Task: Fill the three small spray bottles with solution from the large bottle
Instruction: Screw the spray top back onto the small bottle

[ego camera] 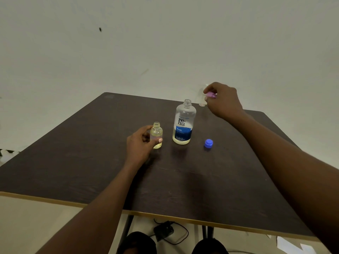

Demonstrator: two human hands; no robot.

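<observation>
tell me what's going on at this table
A person is filling small bottles. The left grip holds an open small bottle of yellowish liquid upright on the table. The large bottle stands uncapped beside it, and its blue cap lies to the right. The right grip is at the far edge and pinches a purple top next to a clear bottle there.
</observation>
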